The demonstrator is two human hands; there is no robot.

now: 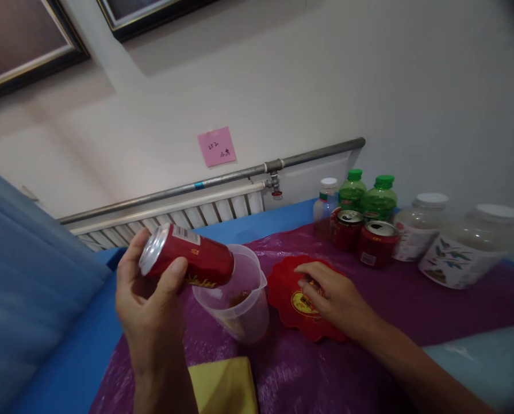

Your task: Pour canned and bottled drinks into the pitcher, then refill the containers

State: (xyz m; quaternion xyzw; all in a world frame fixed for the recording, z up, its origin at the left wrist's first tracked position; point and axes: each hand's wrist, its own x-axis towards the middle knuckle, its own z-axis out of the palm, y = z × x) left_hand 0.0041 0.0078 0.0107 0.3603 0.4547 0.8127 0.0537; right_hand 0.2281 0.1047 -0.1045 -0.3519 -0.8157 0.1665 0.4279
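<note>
My left hand (153,305) is wrapped around a red drink can (200,259), tilted with its lower end toward a clear plastic measuring jug (250,322). A little brown liquid shows inside the jug. The can's mouth is hidden, so I cannot see any pour. Over a red scalloped dish (283,293) with a yellow print is my right hand (332,293); its fingers are loosely bent and apart, with nothing visible in them. Whether they touch the dish, I cannot tell. A folded yellow cloth (225,382) lies in front of the jug.
Two red cans (378,247) stand at the back right, beside green-capped bottles (380,198), a white-capped bottle (326,210) and two large jars (459,259). Purple plastic sheeting (295,374) covers the blue table. Behind are a radiator (214,213) and a pipe (317,154).
</note>
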